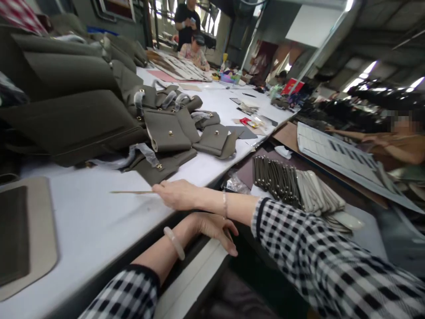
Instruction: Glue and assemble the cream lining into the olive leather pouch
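My right hand [178, 195] pinches one end of a thin, light-brown stick [129, 192], which points left above the white tabletop. Beneath my right forearm passes my left hand [212, 227], thumb and fingers apart and pointing down to the right. It hangs at the far end of a long pale panel [195, 277] below the table edge; whether it touches the panel I cannot tell, and a small dark patch between thumb and finger is unclear. Just beyond the stick lies a dark grey-brown handbag [154, 166], its handle wrapped in clear plastic.
More grey-brown bags [171, 130] pile up at the left and back of the white table [96, 212]. A beige-framed dark panel [43, 239] lies near left. On the right are bundled straps [275, 177] and a sheet of pale strips [335, 155]. Several people work farther off.
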A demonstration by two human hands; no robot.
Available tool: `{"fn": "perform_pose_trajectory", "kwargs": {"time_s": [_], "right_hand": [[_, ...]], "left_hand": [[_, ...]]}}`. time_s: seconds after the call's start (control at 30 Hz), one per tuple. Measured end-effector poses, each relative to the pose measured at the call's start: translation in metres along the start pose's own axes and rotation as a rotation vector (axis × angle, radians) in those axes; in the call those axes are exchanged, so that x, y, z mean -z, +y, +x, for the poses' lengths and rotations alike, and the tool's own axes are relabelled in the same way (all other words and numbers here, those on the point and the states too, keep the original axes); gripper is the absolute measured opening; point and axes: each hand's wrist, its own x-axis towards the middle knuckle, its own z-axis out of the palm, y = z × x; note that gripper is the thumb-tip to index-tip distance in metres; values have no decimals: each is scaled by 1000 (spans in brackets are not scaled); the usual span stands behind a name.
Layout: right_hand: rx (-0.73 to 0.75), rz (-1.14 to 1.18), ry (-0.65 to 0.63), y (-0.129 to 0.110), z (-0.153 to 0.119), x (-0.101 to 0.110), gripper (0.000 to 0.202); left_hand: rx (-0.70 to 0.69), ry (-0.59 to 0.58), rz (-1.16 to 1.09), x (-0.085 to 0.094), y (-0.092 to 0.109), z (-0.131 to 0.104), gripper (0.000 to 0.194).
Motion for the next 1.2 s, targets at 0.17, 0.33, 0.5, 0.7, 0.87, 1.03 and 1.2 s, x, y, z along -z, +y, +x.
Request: {"fn": "perform_pose_trajectory", "kwargs": {"time_s": [0.17,0.33,0.5,0.7,0.87,1.03,1.2], "right_hand": [[-192,236,88,52,-139,56,28],[-619,952,-165,56,-262,28,35],[-745,1042,-272,29,-278,-27,35],[-774,1060,-283,23,-260,-38,28],[-752,1090,-293,24,-254,-37,31],[-772,1118,-312,23,-251,-38,27],[-783,1143,-323,25,-251,-42,29]], "left_hand": [[62,-102,14,3,-2,1,87],[56,-95,-42,-1,-4,4,87],[56,-57,-82,-3,1,1,75],[103,-15,-17,-1,8,-3,85],[126,25,42,1,9,-4,93],[125,22,56,2,10,-6,96],[120,28,71,4,10,-6,98]]}}
